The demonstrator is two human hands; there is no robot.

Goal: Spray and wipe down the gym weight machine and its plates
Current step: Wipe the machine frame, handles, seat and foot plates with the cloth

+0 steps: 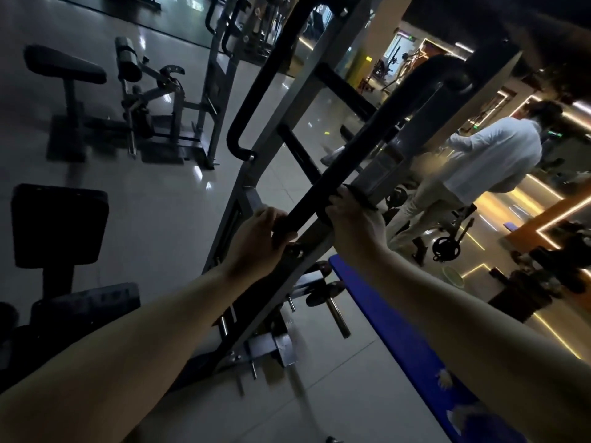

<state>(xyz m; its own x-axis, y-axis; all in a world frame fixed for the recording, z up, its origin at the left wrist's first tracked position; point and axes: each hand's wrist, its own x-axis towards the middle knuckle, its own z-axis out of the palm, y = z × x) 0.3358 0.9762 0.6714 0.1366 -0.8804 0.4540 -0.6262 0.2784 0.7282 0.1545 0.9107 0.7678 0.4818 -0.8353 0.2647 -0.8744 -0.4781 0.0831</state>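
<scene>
Your left hand (260, 233) and right hand (353, 219), set slightly apart, both grip the black bar (339, 169) of the weight machine (248, 195). Dim light obscures whether the right also holds a cloth. A blue flowered mat (399, 330) beneath runs out of frame.

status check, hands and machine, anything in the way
Left hand and right hand both grip the black bar. No spray bottle in view. Person in white stands beyond, to the right.
</scene>
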